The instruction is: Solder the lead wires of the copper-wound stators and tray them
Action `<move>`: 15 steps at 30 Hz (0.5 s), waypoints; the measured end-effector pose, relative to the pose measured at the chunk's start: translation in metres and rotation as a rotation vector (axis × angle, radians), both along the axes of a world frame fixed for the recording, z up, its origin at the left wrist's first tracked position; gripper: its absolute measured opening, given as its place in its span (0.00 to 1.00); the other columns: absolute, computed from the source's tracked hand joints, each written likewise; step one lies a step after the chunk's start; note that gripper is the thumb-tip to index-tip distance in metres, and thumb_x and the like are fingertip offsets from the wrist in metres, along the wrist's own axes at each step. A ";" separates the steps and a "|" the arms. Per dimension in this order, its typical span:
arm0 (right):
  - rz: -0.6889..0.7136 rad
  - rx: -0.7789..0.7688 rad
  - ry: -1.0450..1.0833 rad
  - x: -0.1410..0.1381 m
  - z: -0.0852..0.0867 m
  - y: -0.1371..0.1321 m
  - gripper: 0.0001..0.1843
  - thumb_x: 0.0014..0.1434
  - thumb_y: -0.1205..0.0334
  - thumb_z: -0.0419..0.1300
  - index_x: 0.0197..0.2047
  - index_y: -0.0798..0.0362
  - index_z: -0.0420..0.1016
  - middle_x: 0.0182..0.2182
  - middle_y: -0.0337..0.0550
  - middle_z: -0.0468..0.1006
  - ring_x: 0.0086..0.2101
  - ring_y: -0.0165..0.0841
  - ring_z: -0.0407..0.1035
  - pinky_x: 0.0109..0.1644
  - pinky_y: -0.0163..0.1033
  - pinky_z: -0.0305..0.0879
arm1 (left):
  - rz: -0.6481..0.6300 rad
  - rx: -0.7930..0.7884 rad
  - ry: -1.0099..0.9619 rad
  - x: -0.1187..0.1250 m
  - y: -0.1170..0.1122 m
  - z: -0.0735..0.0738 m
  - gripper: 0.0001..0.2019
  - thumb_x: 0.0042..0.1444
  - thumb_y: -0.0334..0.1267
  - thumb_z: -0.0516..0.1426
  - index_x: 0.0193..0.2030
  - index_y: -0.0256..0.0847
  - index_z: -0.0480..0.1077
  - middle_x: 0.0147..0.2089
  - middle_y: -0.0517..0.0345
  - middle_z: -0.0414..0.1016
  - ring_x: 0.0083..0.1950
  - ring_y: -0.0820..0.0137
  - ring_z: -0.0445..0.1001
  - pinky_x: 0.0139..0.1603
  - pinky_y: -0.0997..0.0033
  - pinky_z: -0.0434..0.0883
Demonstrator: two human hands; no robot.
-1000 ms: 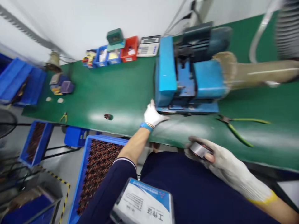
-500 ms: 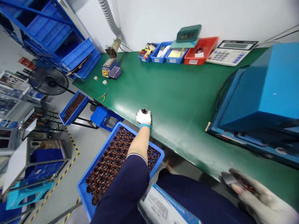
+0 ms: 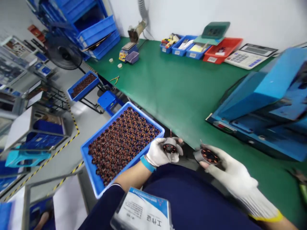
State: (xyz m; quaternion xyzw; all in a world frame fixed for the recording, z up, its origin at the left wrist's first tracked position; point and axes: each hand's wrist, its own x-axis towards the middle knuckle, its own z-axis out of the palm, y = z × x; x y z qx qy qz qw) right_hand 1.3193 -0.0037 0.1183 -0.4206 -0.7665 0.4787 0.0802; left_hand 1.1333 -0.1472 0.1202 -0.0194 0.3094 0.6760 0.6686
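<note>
My left hand (image 3: 159,153), in a white glove with bare fingertips, is closed around a motor stator (image 3: 169,148), a dark round core with copper windings; a thin wire end stands up above it. To its right, a short distance away, my right hand (image 3: 231,174) grips another motor stator (image 3: 209,156) with a grey outer side and copper coils facing up. Both hands are raised near the bench's front edge, above my lap. Beside my left forearm lies a blue tray (image 3: 88,153) filled with rows of similar copper-wound stators (image 3: 124,140).
A blue machine (image 3: 259,95) stands on the green bench (image 3: 168,83) at right. Pliers (image 3: 301,182) lie at the right edge, smaller pliers (image 3: 115,79) at the far left. Along the wall are small blue bins (image 3: 178,51), a red bin (image 3: 222,49) and a calculator (image 3: 250,56).
My left hand has come back from the bench top with its stator, toward my right hand. My right hand has moved left and up with its stator. The camera view has shifted.
</note>
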 end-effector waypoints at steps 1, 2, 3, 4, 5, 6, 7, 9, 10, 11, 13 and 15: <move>0.040 -0.058 0.018 0.003 0.004 -0.009 0.42 0.39 0.37 0.65 0.54 0.51 0.79 0.46 0.51 0.83 0.44 0.48 0.80 0.47 0.46 0.80 | 0.012 0.037 -0.095 0.018 -0.018 0.002 0.25 0.47 0.52 0.57 0.43 0.32 0.76 0.32 0.44 0.77 0.24 0.66 0.71 0.25 0.70 0.62; 0.082 -0.123 0.021 0.007 0.006 -0.018 0.42 0.39 0.38 0.66 0.55 0.51 0.78 0.47 0.51 0.83 0.45 0.49 0.80 0.47 0.46 0.80 | 0.045 0.038 -0.154 0.034 -0.035 0.003 0.24 0.45 0.50 0.57 0.42 0.32 0.76 0.31 0.46 0.77 0.25 0.66 0.72 0.25 0.71 0.60; 0.125 -0.187 0.024 0.011 0.007 -0.028 0.42 0.39 0.39 0.67 0.56 0.50 0.78 0.48 0.51 0.82 0.45 0.49 0.79 0.46 0.46 0.80 | 0.093 0.017 -0.195 0.050 -0.052 0.005 0.23 0.44 0.50 0.57 0.40 0.33 0.76 0.31 0.47 0.76 0.26 0.65 0.73 0.26 0.71 0.59; 0.168 -0.242 0.033 0.015 0.006 -0.039 0.43 0.39 0.39 0.68 0.57 0.50 0.77 0.49 0.52 0.82 0.45 0.49 0.79 0.44 0.46 0.80 | 0.137 -0.013 -0.225 0.065 -0.069 0.007 0.22 0.44 0.50 0.57 0.39 0.33 0.76 0.30 0.48 0.75 0.27 0.64 0.73 0.26 0.71 0.58; 0.213 -0.301 0.058 0.019 0.003 -0.050 0.43 0.39 0.40 0.69 0.57 0.51 0.77 0.49 0.53 0.82 0.44 0.49 0.79 0.43 0.45 0.80 | 0.178 -0.042 -0.245 0.078 -0.086 0.009 0.22 0.44 0.50 0.56 0.38 0.34 0.76 0.30 0.48 0.75 0.28 0.64 0.74 0.27 0.71 0.57; 0.252 -0.363 0.097 0.022 0.000 -0.063 0.43 0.39 0.39 0.69 0.57 0.51 0.76 0.49 0.53 0.82 0.45 0.49 0.79 0.43 0.45 0.80 | 0.213 -0.067 -0.254 0.090 -0.102 0.012 0.21 0.44 0.50 0.56 0.38 0.34 0.76 0.30 0.48 0.74 0.28 0.64 0.74 0.27 0.71 0.57; 0.286 -0.427 0.144 0.024 -0.003 -0.076 0.43 0.40 0.39 0.69 0.57 0.52 0.76 0.50 0.54 0.81 0.45 0.48 0.79 0.44 0.45 0.80 | 0.237 -0.085 -0.257 0.102 -0.119 0.015 0.21 0.43 0.49 0.57 0.37 0.34 0.76 0.30 0.48 0.74 0.29 0.64 0.74 0.28 0.71 0.57; 0.339 -0.531 0.219 0.026 -0.008 -0.102 0.41 0.42 0.40 0.69 0.57 0.53 0.74 0.50 0.56 0.81 0.45 0.47 0.79 0.45 0.43 0.80 | 0.282 -0.105 -0.251 0.120 -0.150 0.021 0.20 0.43 0.48 0.58 0.37 0.34 0.76 0.31 0.47 0.75 0.30 0.63 0.75 0.29 0.70 0.57; 0.376 -0.556 0.229 0.026 -0.009 -0.115 0.41 0.43 0.41 0.69 0.57 0.53 0.74 0.50 0.56 0.81 0.45 0.46 0.79 0.44 0.43 0.80 | 0.331 -0.111 -0.241 0.127 -0.165 0.024 0.19 0.43 0.47 0.59 0.37 0.34 0.76 0.32 0.47 0.76 0.31 0.63 0.75 0.30 0.69 0.58; 0.417 -0.555 0.224 0.025 -0.009 -0.128 0.40 0.44 0.42 0.69 0.57 0.53 0.74 0.49 0.56 0.81 0.43 0.45 0.80 0.43 0.42 0.80 | 0.406 -0.118 -0.227 0.133 -0.177 0.026 0.18 0.45 0.47 0.60 0.38 0.34 0.76 0.33 0.48 0.77 0.31 0.63 0.76 0.31 0.69 0.60; 0.504 -0.491 0.198 0.020 -0.008 -0.154 0.40 0.42 0.42 0.70 0.56 0.52 0.74 0.47 0.55 0.82 0.41 0.44 0.80 0.41 0.42 0.80 | 0.626 -0.135 -0.188 0.140 -0.199 0.029 0.16 0.50 0.48 0.61 0.38 0.36 0.75 0.36 0.50 0.78 0.33 0.64 0.77 0.35 0.67 0.65; 0.575 -0.355 0.198 0.009 -0.008 -0.181 0.39 0.41 0.41 0.71 0.54 0.52 0.75 0.46 0.54 0.82 0.40 0.45 0.80 0.41 0.44 0.80 | 0.857 -0.147 -0.157 0.140 -0.219 0.027 0.16 0.57 0.52 0.61 0.36 0.38 0.73 0.37 0.52 0.78 0.36 0.64 0.78 0.42 0.65 0.69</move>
